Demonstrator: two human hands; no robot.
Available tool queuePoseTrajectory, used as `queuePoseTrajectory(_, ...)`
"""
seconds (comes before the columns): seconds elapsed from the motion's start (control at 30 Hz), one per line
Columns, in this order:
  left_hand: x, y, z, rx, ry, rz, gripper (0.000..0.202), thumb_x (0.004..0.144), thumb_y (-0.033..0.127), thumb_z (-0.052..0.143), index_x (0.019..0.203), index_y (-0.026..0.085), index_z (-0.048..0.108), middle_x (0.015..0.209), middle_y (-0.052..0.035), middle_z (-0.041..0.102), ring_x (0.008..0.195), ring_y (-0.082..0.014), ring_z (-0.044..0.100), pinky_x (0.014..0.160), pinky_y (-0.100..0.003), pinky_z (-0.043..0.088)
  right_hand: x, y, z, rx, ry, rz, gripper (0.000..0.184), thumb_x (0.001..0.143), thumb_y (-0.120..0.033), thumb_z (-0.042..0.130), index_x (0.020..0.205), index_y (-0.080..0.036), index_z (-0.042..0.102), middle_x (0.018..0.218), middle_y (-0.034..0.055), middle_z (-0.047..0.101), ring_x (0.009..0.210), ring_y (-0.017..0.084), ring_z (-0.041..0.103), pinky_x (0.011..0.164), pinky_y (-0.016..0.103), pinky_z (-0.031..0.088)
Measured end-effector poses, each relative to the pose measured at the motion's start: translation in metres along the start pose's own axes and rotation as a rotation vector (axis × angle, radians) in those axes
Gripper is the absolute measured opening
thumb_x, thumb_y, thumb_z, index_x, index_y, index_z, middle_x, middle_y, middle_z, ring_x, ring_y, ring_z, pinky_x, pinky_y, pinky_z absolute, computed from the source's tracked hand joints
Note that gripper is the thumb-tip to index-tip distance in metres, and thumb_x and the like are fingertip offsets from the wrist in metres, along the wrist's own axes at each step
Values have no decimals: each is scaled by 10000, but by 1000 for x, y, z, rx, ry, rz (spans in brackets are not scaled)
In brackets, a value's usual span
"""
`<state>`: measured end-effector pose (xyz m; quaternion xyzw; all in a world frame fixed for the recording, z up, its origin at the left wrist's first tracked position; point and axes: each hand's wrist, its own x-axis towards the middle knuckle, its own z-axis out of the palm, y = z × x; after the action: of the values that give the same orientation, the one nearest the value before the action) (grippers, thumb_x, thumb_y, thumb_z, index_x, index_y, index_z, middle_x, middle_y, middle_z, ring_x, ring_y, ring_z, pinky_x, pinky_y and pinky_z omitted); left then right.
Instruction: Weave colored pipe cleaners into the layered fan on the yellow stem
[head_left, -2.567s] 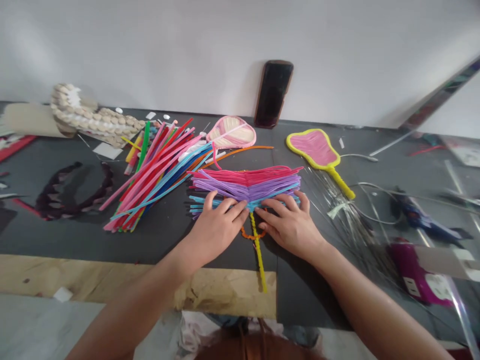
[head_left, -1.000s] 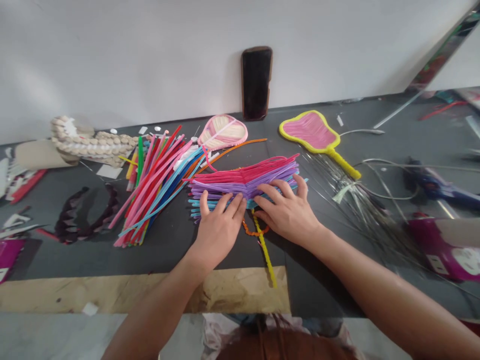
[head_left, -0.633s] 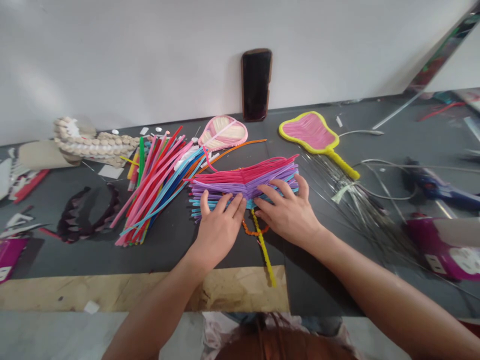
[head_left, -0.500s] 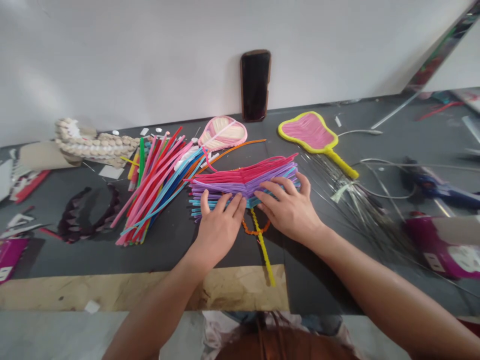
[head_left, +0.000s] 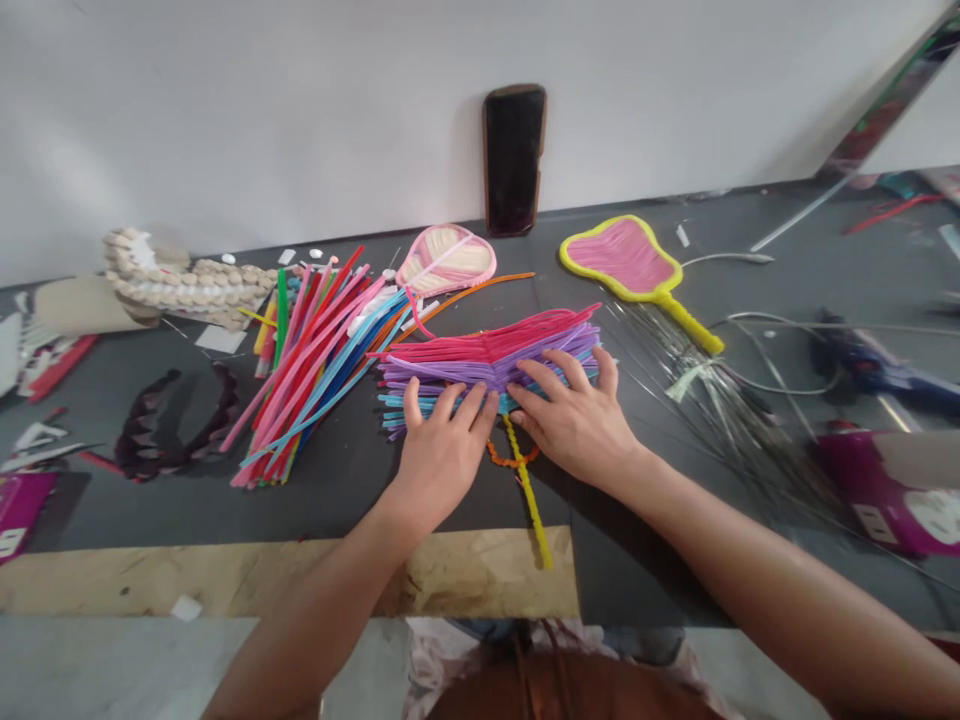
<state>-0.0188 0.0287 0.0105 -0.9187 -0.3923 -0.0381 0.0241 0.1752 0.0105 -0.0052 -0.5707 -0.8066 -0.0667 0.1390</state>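
Left hand and right hand rest on one pipe-cleaner bundle.

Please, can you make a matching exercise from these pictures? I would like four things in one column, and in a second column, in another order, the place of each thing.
Things
1. Left hand
2. Right hand
3. Yellow pipe-cleaner stem
4. Dark phone

Places
A. Leaning against the wall
B. On the right part of the fan of pipe cleaners
C. Lying on the dark table, below the fan
D. On the left part of the fan

Right pairs: 1-D, 2-B, 3-C, 4-A.
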Motion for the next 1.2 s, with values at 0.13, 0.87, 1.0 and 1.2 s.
queuePoseTrajectory(0.13, -1, -1, 0, 1, 27, 5, 467, 913, 80, 385, 1307, 234, 583, 1337, -112, 606, 1179, -326, 545, 1075, -707, 193, 1, 4, 1, 21, 52, -22, 248, 937, -381, 534, 1117, -294, 681, 1303, 40, 620, 1232, 294, 425, 1090, 587, 130)
queuePoseTrajectory(0.87, -22, -83, -36, 38, 982, -369, 261, 898, 169, 469, 1050, 152, 681, 984, -120, 695, 987, -215, 625, 927, -364, 444, -4, 75, -14, 342, 705, 121, 216, 941, -223, 461, 885, -224, 670, 881, 46, 691, 844, 201, 581, 811, 373, 430)
queuePoseTrajectory(1.0, -61, -105, -45, 66, 870, -630, 273, 875, 195, 454, 1066, 146, 642, 1010, -125, 671, 1001, -226, 600, 949, -368, 443, -5, 69, -17, 434, 700, -1, 203, 925, -181, 471, 896, -220, 668, 870, 56, 686, 826, 197, 598, 802, 368, 468)
queuePoseTrajectory(1.2, -92, -104, -32, 70, 351, -816, 250, 877, 315, 517, 1049, 191, 650, 1076, -110, 674, 1048, -269, 563, 941, -405, 400, -8, 56, -17, 483, 643, -131, 181, 889, -146, 509, 916, -223, 671, 868, 53, 696, 815, 203, 624, 794, 378, 485)
